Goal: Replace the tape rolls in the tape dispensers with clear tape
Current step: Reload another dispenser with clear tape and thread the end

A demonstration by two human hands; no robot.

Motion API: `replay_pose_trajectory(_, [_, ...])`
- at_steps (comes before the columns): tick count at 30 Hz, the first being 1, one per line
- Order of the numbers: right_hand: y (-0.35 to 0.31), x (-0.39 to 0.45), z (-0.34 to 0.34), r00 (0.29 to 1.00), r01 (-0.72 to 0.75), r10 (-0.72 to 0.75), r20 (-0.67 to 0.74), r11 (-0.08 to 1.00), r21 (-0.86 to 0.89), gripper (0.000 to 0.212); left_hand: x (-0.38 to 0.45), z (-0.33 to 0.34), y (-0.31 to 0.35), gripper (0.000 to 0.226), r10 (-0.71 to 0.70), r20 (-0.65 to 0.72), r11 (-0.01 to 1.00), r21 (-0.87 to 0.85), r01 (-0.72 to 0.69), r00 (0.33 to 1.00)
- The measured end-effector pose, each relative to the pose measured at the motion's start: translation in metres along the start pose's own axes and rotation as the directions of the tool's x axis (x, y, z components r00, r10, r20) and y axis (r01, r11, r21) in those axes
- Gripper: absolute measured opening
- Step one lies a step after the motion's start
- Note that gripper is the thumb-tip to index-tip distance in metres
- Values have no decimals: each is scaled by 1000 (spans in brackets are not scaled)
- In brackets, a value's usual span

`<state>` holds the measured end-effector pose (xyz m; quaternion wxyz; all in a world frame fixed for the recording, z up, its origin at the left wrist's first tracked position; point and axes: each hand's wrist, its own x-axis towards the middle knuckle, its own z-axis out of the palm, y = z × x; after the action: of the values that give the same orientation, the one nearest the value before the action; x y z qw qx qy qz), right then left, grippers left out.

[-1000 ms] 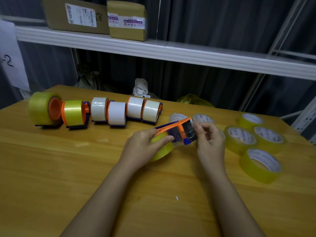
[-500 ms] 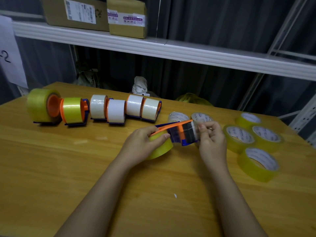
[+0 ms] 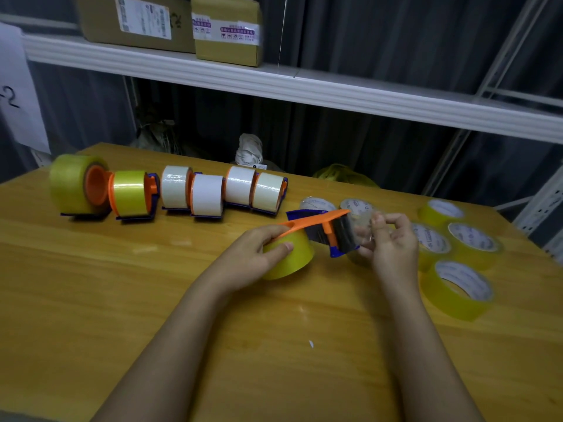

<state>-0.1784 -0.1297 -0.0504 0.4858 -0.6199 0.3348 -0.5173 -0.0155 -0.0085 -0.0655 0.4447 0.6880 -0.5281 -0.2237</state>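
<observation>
Orange-and-blue dispenser [image 3: 323,231] sits low over the table [image 3: 91,300], your left hand [image 3: 253,257] wrapped round its yellowish roll [image 3: 292,257], right hand [image 3: 393,242] pinching the thin, sticky tape end [image 3: 362,233]; light, rigid plastic, so hold the roll body

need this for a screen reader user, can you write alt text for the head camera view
A person's left hand grips a yellowish tape roll in an orange and blue tape dispenser while the right hand pinches the tape end at its front. On the wooden table, six loaded dispensers line the left; loose rolls lie right.
</observation>
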Motion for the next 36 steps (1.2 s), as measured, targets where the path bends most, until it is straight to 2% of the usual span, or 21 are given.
replay_pose_trajectory(2, [-2, -2, 1, 1000, 10, -11, 20, 999, 39, 12, 1, 1, -2, 21, 35, -57, 998, 59, -32, 998])
replay_pose_trajectory(7, [-8, -2, -1, 997, -27, 16, 77, 989, 145, 14, 2, 4, -4, 42, 1, -181, 999, 36, 5, 983])
replay_pose_trajectory(13, [-8, -4, 2, 980, -73, 36, 197, 981, 179, 22, 2, 1, -8, 33, 16, -266, 999, 50, -2, 964])
replay_pose_trajectory(16, [-6, -3, 0, 966, -125, 55, 252, 955, 271, 14, 2, -2, -12, 32, 41, -320, 996, 85, -14, 947])
replay_pose_trajectory(20, [0, 0, -1, 948, -193, 69, 310, 900, 390, 34, 3, -3, -16, 28, 65, -345, 996, 84, -38, 936])
replay_pose_trajectory(23, [0, 0, 2, 959, -212, 100, 265, 874, 437, 25, 3, -1, -14, 27, 92, -351, 993, 99, -60, 932])
replay_pose_trajectory(26, [-1, 5, -7, 974, -221, 197, 108, 746, 628, 36, 3, -8, -20, 29, 90, -409, 996, 61, -72, 908])
replay_pose_trajectory(27, [-1, 5, -8, 982, -166, 184, 36, 765, 622, 37, 3, -10, -22, 29, 83, -439, 997, 40, -73, 895])
replay_pose_trajectory(28, [0, 4, -5, 992, -100, 127, -14, 839, 535, 31, 3, -11, -23, 28, 80, -465, 997, 21, -80, 882])
replay_pose_trajectory(30, [5, -3, 8, 998, 65, -57, -39, 962, 265, 13, 5, -9, -21, 27, 90, -485, 995, 6, -99, 870])
replay_pose_trajectory(33, [13, -9, 23, 951, 309, -310, -15, 950, -52, 11, 7, -1, -19, 29, 94, -478, 993, -14, -114, 873])
replay_pose_trajectory(36, [17, -8, 23, 930, 366, -368, -1, 926, -87, 23, 10, 1, -19, 32, 91, -498, 987, -68, -143, 863])
